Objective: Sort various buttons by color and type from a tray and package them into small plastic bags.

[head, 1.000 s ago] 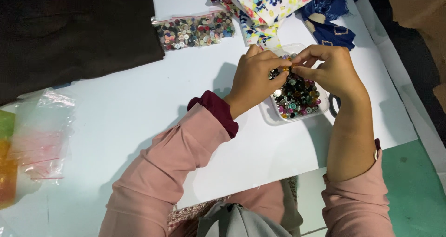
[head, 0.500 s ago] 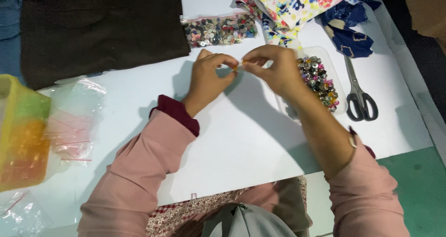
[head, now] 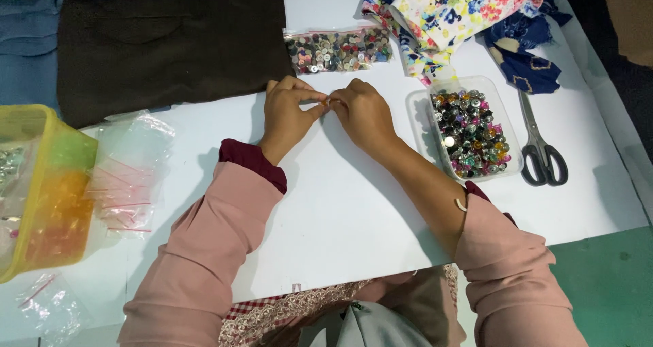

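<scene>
- Pink sleeves with dark red cuffs lead up from the bottom of the frame to two bare hands that meet just above the middle of the white table (head: 340, 204).
- Left hand (head: 289, 112) has thumb and forefinger pinched together, the other fingers curled under; its fingertips touch those of the right hand.
- Right hand (head: 360, 112) pinches in the same way; between the two pinches sits a tiny item (head: 328, 102), too small to identify.
- Just right of the hands lies a clear plastic tray (head: 415, 109) filled with shiny multicoloured buttons (head: 469, 133).
- Right of the tray, black-handled scissors (head: 541, 150) lie flat on the table, closed, blades pointing toward the top of the frame.
- Above the hands lies a zip bag of mixed buttons (head: 338, 50), flat on the table.
- Dark brown fabric (head: 170, 41) covers the upper left, with blue cloth (head: 27, 41) at its left edge.
- Floral fabric (head: 462, 7) and navy patterned cloth (head: 527, 64) are heaped at the upper right.
- At the left edge stands a yellow plastic container (head: 54, 211), with empty clear zip bags (head: 129, 177) beside it.
</scene>
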